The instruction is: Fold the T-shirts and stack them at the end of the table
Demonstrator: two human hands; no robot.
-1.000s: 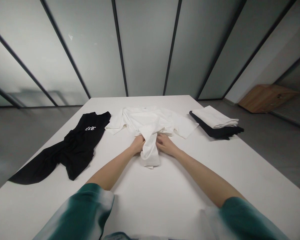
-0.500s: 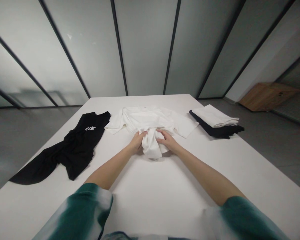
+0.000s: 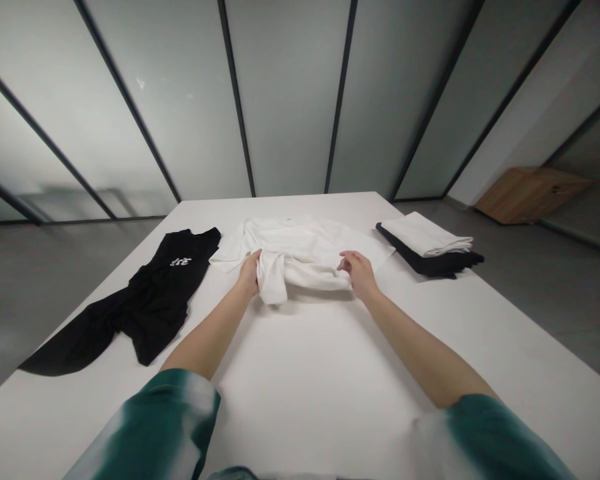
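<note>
Item: your left hand (image 3: 249,273) gripping a bunched white T-shirt (image 3: 300,257); your right hand (image 3: 359,275), open at its right edge (contact unclear). Also on the white table (image 3: 305,380): black T-shirt (image 3: 155,300), left; folded stack (image 3: 425,243), right.

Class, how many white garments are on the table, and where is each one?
2, though more may be hidden in the folded pile. A white shirt lies centrally, gripped by the left hand; a folded white garment tops a black pile to the right.
</note>
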